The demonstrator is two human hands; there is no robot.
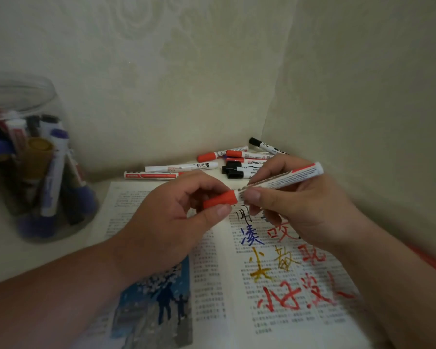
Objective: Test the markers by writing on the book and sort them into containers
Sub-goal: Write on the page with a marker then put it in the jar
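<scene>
Above the open book (212, 285), both hands hold one white marker (287, 178). My right hand (300, 210) grips its barrel, which slants up to the right. My left hand (171, 217) pinches its red cap (220, 200) between thumb and fingers; the cap sits at the barrel's end. The book's right page carries handwritten marks in black, blue, red and yellow. A pile of loose markers (237, 162) with red and black caps lies in the corner behind the book.
A clear plastic jar (30, 157) at the left holds several markers, mostly purple and black capped. Walls close in behind and to the right. A red object (425, 259) lies blurred at the right edge beside my right forearm.
</scene>
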